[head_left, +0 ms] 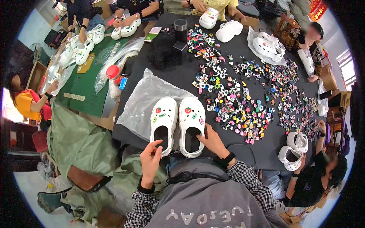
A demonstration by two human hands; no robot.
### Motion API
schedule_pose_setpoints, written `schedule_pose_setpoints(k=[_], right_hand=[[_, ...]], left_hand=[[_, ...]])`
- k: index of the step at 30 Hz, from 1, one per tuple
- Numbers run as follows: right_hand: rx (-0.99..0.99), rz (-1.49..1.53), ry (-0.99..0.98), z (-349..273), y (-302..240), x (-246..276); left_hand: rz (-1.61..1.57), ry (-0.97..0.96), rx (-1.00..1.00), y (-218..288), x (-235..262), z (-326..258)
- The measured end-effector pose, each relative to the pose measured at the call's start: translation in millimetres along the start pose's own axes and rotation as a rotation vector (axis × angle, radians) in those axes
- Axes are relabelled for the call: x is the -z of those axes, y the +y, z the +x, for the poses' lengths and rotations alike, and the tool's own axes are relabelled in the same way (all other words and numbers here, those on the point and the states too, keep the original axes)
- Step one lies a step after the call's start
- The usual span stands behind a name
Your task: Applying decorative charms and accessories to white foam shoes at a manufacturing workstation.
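Observation:
Two white clogs lie side by side at the near edge of the black table [182, 76], toes pointing away from me. The left clog [163, 123] and the right clog [191, 123] each carry a red strawberry charm and small green charms. My right hand [213, 141] rests against the heel side of the right clog, fingers touching its opening. My left hand [151, 161] hovers just below the left clog's heel, fingers curled together, with nothing visible in it.
A clear plastic bag [146, 95] lies under and behind the clogs. A wide spread of small colourful charms [243, 95] covers the table to the right. Other people around the table handle more white clogs [292, 152]. A green mat [85, 81] lies far left.

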State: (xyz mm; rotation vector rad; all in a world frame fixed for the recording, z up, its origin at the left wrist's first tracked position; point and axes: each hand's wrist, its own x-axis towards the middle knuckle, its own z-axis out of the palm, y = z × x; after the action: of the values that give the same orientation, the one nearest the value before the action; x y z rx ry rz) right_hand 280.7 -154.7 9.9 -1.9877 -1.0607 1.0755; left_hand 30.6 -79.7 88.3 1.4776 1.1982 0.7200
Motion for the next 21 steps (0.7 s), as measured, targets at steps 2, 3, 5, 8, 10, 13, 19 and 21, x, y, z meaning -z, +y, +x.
schedule_pose_setpoints(k=[2, 3, 5, 8, 10, 13, 19, 21], right_hand=[[0.107, -0.061, 0.077, 0.0, 4.8, -4.2], [0.091, -0.058, 0.064, -0.4, 4.5, -3.7], [0.075, -0.056, 0.053, 0.1, 5.7, -3.2], [0.101, -0.033, 0.06, 1.8, 13.7, -6.2], [0.102, -0.053, 0.068, 1.7, 11.9, -6.6], [0.09, -0.047, 0.063, 1.5, 12.3, -5.9], [0.088, -0.041, 0.054, 1.0, 10.7, -5.5], [0.082, -0.03, 0.042, 0.1, 4.9, -3.0]], left_hand=[[0.045, 0.026, 0.054, -3.7, -0.6, -0.1], [0.11, 0.056, 0.033, -9.4, 1.1, 0.5], [0.143, 0.055, 0.034, -16.9, 5.1, 1.4], [0.205, 0.052, -0.002, -27.9, 7.2, 2.0], [0.235, 0.053, -0.038, -30.3, 8.0, 1.4], [0.263, -0.006, -0.057, -24.3, 1.7, 2.7], [0.417, -0.015, -0.214, -18.7, -14.2, 6.4], [0.386, -0.055, -0.145, -15.4, -15.6, 8.4]])
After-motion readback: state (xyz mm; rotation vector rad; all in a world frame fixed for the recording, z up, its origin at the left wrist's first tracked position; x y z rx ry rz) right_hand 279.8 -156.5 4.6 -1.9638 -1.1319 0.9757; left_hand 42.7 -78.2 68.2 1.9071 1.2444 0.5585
